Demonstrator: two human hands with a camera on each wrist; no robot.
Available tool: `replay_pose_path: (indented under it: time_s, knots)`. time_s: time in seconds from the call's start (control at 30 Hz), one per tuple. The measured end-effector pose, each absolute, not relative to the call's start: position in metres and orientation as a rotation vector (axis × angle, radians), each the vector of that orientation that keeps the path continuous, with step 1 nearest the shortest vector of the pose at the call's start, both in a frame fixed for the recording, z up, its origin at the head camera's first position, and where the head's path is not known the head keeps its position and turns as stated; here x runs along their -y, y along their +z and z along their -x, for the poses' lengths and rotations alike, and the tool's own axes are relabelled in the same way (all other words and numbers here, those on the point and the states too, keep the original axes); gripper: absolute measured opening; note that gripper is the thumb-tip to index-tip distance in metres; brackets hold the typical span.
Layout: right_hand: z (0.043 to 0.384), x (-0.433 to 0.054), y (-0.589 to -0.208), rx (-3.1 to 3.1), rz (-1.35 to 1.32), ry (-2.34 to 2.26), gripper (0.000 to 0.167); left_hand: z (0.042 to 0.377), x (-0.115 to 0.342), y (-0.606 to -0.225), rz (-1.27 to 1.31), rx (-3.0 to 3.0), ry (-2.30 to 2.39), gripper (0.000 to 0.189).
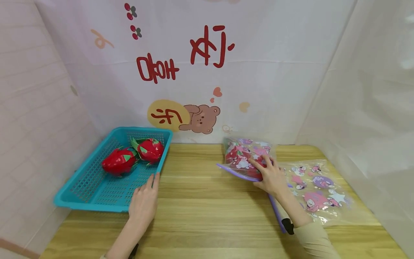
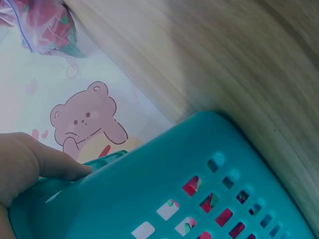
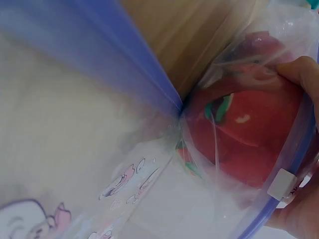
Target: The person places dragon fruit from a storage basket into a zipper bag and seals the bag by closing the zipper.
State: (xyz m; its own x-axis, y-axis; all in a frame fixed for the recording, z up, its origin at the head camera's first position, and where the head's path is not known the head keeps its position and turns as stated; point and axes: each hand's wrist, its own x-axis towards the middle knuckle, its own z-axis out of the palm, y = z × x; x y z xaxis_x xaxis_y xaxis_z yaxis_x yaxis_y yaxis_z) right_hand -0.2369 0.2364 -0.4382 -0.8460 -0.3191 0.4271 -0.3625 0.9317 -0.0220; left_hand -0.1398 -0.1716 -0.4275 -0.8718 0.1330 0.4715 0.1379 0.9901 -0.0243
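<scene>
My left hand [image 1: 143, 201] rests at the right rim of a teal plastic basket [image 1: 93, 207], its fingers straight. In the left wrist view a digit [image 2: 65, 164] lies over that rim. Two red dragon fruits [image 1: 119, 162] with green scales lie inside the basket. My right hand [image 1: 273, 178] holds a clear printed zip bag [image 1: 255, 145] near its purple zip edge. Red fruit [image 3: 249, 124] with green scales shows through this bag. The right wrist view has fingers on both sides of the bag's mouth, close to a white slider [image 3: 282, 184].
A second clear printed zip bag [image 1: 323, 194] lies flat on the wooden table [image 1: 200, 216], right of my right forearm. Behind the table hangs a white backdrop [image 1: 265, 90] with a bear print. Pale walls or sheets stand on both sides.
</scene>
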Motion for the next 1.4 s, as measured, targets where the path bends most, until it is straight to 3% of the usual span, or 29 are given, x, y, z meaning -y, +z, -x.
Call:
replay_pose_path:
  time_s: [0.53, 1.4]
  knots:
    - [0.249, -0.293, -0.436, 2.678, -0.482, 0.154, 0.091, 0.14, 0.171, -0.428, 0.214, 2.579, -0.001, 0.06]
    - [0.258, -0.342, -0.439, 2.595, -0.46, 0.105, 0.087, 0.139, 0.17, -0.429, 0.209, 2.6, 0.019, 0.06]
